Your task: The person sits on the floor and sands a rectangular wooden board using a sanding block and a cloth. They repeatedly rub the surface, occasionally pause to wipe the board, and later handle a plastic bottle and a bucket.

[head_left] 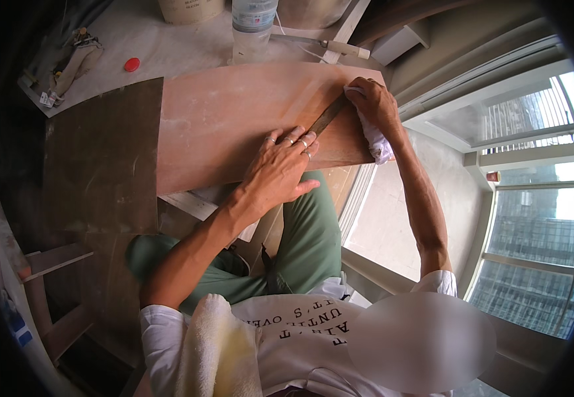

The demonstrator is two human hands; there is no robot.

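Note:
A long, flat, dark file (328,116) lies slantwise on a reddish-brown board (220,126). My right hand (376,106) is closed around its far right end, where a crumpled white cloth (377,139) is wrapped and hangs down past the board's edge. On the file's near end rest the fingertips of my left hand (280,162). Those fingers are stretched out flat, and the thumb points away to the right. Part of the file is hidden under both hands.
A dark brown panel (101,152) adjoins the board on the left. Behind it stand a clear plastic bottle (254,23) and a tub (191,9), with a red cap (132,64) and a wooden-handled tool (346,48) nearby. Windows (531,225) line the right side.

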